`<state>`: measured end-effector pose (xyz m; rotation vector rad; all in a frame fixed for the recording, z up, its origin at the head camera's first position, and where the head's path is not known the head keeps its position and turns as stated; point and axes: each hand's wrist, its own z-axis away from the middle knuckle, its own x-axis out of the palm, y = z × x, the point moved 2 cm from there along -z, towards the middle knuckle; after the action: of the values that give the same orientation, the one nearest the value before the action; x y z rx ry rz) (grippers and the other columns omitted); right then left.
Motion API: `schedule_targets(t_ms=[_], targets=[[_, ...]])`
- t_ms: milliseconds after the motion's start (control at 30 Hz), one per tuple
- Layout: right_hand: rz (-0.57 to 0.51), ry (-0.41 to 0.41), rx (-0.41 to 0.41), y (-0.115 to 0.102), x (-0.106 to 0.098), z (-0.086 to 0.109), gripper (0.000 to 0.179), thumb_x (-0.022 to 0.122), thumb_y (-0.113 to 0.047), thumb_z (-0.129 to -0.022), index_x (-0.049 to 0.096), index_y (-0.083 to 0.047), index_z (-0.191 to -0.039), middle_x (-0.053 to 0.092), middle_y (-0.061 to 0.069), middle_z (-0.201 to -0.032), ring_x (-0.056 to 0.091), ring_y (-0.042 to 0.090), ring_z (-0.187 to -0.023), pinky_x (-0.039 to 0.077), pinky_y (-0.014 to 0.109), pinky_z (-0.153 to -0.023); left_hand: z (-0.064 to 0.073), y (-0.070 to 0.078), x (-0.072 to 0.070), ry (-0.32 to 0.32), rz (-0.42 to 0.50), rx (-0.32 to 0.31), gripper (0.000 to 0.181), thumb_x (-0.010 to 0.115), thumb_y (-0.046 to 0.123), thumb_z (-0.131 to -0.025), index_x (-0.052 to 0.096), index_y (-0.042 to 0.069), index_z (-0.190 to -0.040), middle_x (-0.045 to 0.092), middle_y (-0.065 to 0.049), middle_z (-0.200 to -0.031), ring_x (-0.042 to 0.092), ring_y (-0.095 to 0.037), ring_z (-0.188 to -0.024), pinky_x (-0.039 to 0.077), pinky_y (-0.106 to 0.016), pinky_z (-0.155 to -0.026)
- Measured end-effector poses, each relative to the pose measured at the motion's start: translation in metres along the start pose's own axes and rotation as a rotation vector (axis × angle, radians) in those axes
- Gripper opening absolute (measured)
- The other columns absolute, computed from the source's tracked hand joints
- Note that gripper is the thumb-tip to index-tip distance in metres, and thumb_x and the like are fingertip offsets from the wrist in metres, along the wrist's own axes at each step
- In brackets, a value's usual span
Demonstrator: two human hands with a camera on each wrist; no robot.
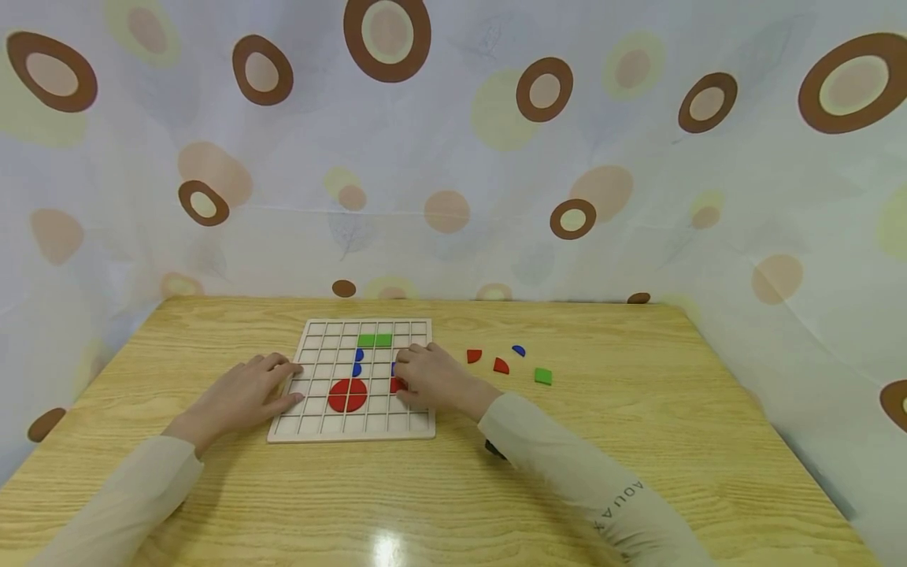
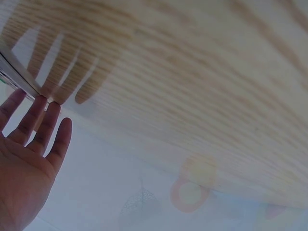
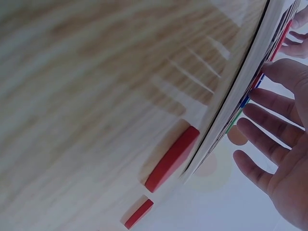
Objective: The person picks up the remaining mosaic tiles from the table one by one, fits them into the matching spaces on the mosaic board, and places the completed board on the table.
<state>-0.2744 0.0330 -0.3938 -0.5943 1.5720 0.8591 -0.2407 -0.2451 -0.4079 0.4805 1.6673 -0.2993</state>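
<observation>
A pale board (image 1: 285, 426) with a square grid lies flat on the table. Fingers of my left hand (image 1: 244, 398) touch its left edge, straight and slightly spread in the left wrist view. My right hand (image 1: 439, 379) is over the board's right side, its fingertips at a blue piece (image 1: 394, 368) and a red piece (image 1: 395, 385), both partly hidden. In the right wrist view its fingers look extended and apart, with no piece seen pinched. Left of it on the grid are a red circle (image 1: 339, 387), blue half-discs (image 1: 357, 368) and a green strip (image 1: 365, 340).
Right of the board lie two red quarter-circles (image 1: 474, 356) (image 1: 501, 365), a blue rounded piece (image 1: 519, 350) and a green square (image 1: 542, 376). A small dark object (image 1: 494, 450) shows by the right sleeve. Patterned cloth (image 1: 453, 260) stands behind the wooden table (image 1: 319, 504).
</observation>
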Motion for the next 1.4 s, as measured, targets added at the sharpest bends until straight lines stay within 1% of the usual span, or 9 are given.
schedule_targets(t_ms=[167,433,700,867,1067,1267,1400], targets=[[-0.004,-0.003,0.006,0.000,0.000,0.000,0.021,0.054,-0.036,-0.090,0.062,-0.018,-0.097,0.058,-0.002,-0.111,0.052,0.015,-0.099,0.046,0.033,-0.083,0.000,0.001,0.000,-0.002,-0.004,0.000,0.044,0.059,0.039,-0.086,0.058,0.009,-0.118,0.057,-0.010,-0.113,0.056,-0.031,-0.099,0.045,-0.052,-0.083],[-0.029,0.019,0.010,0.001,-0.002,0.003,0.020,0.056,-0.036,-0.089,0.062,-0.018,-0.096,0.059,-0.003,-0.106,0.052,0.014,-0.093,0.045,0.031,-0.079,0.000,0.002,-0.001,-0.010,-0.001,-0.009,0.044,0.059,0.039,-0.086,0.058,0.009,-0.119,0.057,-0.010,-0.113,0.056,-0.031,-0.100,0.045,-0.052,-0.084],[-0.082,0.030,0.041,0.009,-0.004,0.008,0.022,0.057,-0.035,-0.089,0.064,-0.020,-0.103,0.059,-0.004,-0.108,0.053,0.013,-0.097,0.044,0.030,-0.080,0.001,0.002,-0.001,-0.001,0.006,-0.002,0.043,0.059,0.038,-0.087,0.058,0.008,-0.118,0.057,-0.011,-0.113,0.056,-0.031,-0.100,0.045,-0.052,-0.084],[-0.104,0.025,0.068,0.014,-0.007,0.015,0.021,0.057,-0.032,-0.089,0.063,-0.018,-0.103,0.059,-0.004,-0.108,0.053,0.015,-0.098,0.044,0.032,-0.083,0.001,0.003,-0.001,0.001,0.006,-0.001,0.043,0.060,0.037,-0.087,0.058,0.008,-0.118,0.057,-0.011,-0.113,0.056,-0.031,-0.099,0.045,-0.051,-0.085],[-0.110,0.028,0.095,0.022,-0.007,0.024,0.023,0.060,-0.034,-0.087,0.064,-0.017,-0.103,0.060,-0.003,-0.109,0.053,0.016,-0.102,0.044,0.035,-0.085,0.002,0.003,-0.001,0.003,0.011,-0.003,0.043,0.059,0.037,-0.087,0.058,0.008,-0.118,0.057,-0.011,-0.113,0.056,-0.031,-0.100,0.045,-0.051,-0.085],[-0.119,0.052,0.098,0.031,-0.006,0.036,0.024,0.061,-0.033,-0.086,0.065,-0.015,-0.103,0.061,-0.002,-0.105,0.054,0.017,-0.096,0.045,0.035,-0.080,0.002,0.002,0.000,0.000,0.009,-0.007,0.044,0.059,0.038,-0.087,0.058,0.008,-0.119,0.057,-0.011,-0.113,0.056,-0.031,-0.100,0.045,-0.051,-0.086],[-0.130,0.036,0.107,0.036,-0.005,0.045,0.026,0.061,-0.033,-0.087,0.064,-0.015,-0.105,0.061,-0.001,-0.105,0.054,0.017,-0.096,0.044,0.036,-0.082,0.001,0.002,0.001,0.001,0.008,-0.006,0.044,0.059,0.038,-0.087,0.058,0.008,-0.119,0.057,-0.011,-0.113,0.056,-0.031,-0.100,0.045,-0.051,-0.086]])
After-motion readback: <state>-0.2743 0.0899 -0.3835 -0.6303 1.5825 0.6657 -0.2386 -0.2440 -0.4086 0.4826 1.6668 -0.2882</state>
